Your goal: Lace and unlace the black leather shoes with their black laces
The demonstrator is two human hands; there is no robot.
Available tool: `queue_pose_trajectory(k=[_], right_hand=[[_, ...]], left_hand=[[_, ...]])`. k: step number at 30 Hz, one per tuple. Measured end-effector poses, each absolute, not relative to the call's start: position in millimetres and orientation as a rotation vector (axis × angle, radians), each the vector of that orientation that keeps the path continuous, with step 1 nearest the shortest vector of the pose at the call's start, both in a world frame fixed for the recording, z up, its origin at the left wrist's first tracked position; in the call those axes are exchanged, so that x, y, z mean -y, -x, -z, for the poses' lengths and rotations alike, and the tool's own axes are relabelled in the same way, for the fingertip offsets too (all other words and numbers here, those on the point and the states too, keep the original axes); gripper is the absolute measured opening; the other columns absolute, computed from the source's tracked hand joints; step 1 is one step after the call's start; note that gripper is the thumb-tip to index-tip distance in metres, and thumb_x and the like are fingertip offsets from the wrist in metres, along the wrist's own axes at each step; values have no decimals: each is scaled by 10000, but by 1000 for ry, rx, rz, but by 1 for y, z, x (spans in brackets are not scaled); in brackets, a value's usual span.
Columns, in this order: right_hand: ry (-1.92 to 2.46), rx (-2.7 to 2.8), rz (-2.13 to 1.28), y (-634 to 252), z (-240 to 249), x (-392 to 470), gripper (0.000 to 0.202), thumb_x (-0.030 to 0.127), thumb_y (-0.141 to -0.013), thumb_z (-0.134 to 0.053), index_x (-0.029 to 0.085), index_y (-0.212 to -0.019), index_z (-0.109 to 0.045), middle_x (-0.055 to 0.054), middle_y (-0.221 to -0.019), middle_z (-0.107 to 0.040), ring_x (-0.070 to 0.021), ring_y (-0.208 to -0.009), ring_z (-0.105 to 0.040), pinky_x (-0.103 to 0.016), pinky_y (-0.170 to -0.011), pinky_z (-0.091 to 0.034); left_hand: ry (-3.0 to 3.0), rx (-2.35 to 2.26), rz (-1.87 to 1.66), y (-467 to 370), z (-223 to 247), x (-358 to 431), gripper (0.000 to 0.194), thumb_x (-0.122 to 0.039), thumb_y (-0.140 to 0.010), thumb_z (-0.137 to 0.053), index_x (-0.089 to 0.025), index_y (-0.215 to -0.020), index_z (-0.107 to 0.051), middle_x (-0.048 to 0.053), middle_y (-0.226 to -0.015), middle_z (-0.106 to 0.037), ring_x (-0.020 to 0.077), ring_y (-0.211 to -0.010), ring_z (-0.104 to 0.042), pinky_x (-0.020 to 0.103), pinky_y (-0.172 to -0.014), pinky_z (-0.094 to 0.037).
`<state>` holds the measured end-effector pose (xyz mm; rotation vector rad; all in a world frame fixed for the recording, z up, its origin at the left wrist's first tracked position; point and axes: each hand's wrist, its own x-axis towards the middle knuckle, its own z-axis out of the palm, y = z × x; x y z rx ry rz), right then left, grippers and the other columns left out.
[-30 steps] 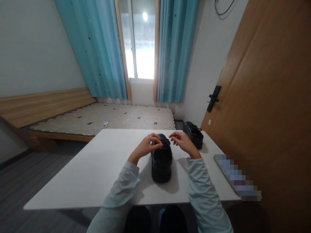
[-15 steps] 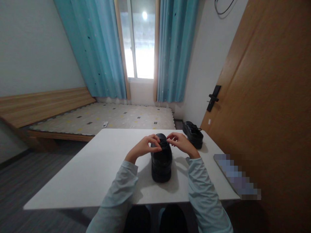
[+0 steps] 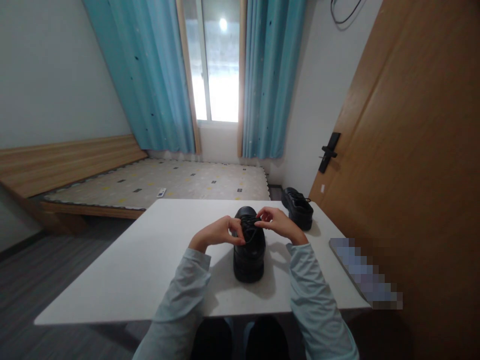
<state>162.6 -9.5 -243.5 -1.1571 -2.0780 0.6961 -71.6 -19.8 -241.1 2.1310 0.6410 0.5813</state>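
hands: left hand [image 3: 221, 234] and right hand [image 3: 280, 221] both reach in over the top of the near shoe [image 3: 248, 260], palms turned inward, one on each side of it.

left hand: at the near shoe's 10 o'clock, fingers curled and mostly closed, thumb and forefinger brought together on the laces [image 3: 249, 226].

right hand: at the near shoe's 1 to 2 o'clock, partly closed, fingers bent and fingertips right at the laces (whether they actually pinch a strand, i cannot tell).

near shoe: black and glossy, upright on its sole, toe to 12 o'clock and heel to 6, set a little right of the middle of the surface [image 3: 131, 270].

laces: black, crossing the upper, with a loose strand curving down toward the shoe's opening; whether they are knotted is too small to tell.

far shoe: another black laced shoe, the far shoe [image 3: 300, 212], stands at the near shoe's 2 o'clock, apart from it, toe toward 11.

surface: white and flat, with a blurred-out flat item [image 3: 363, 275] along its edge at 4 o'clock from the near shoe.

sleeves: pale sleeves [image 3: 180, 295], bunched behind both wrists.

bed: patterned mattress [image 3: 202, 177] beyond the surface, toward 11 o'clock, with a small white object [image 3: 161, 192] lying on it.
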Motion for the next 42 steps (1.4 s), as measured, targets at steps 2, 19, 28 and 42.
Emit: queue_pose_trajectory(k=[2,19,28,42], right_hand=[[1161,2065,-728,-163,245,9,304,387,-690,-719,138,-831,-617,-16,-713,-593,-130,-637,-529,-255,-593,-423],[1233,1795,-729,-166,256,-5,182,328,-766,-583,148,-743,-595,-7,-661,-587,-88,-505,-521,-199,-455,-416],[1240,1766,-707,-150,260,-9,199,328,-717,-633,131,-734,-657,-41,-671,-634,-112,-526,-538,-219,-456,-419],[1099,1662,-978,-143,270,-15,305,425,-668,-680,132,-655,-595,15,-546,-554,-88,-476,-488,-204,-436,-390]], left_hand=[[-2126,-638,-543,73,242,19,188,-329,-681,-734,-142,-670,-712,27,-698,-639,121,-701,-542,241,-678,-407],[-1856,-1162,-952,70,249,7,358,-483,-769,-566,-135,-715,-634,-13,-575,-558,91,-504,-488,215,-487,-410],[-1739,-1324,-1086,57,266,-1,333,-471,-720,-618,-145,-785,-605,45,-728,-630,152,-618,-600,262,-511,-509],[-1650,-1233,-1089,52,278,-7,401,-517,-689,-629,-120,-737,-600,27,-659,-609,142,-608,-578,257,-554,-474]])
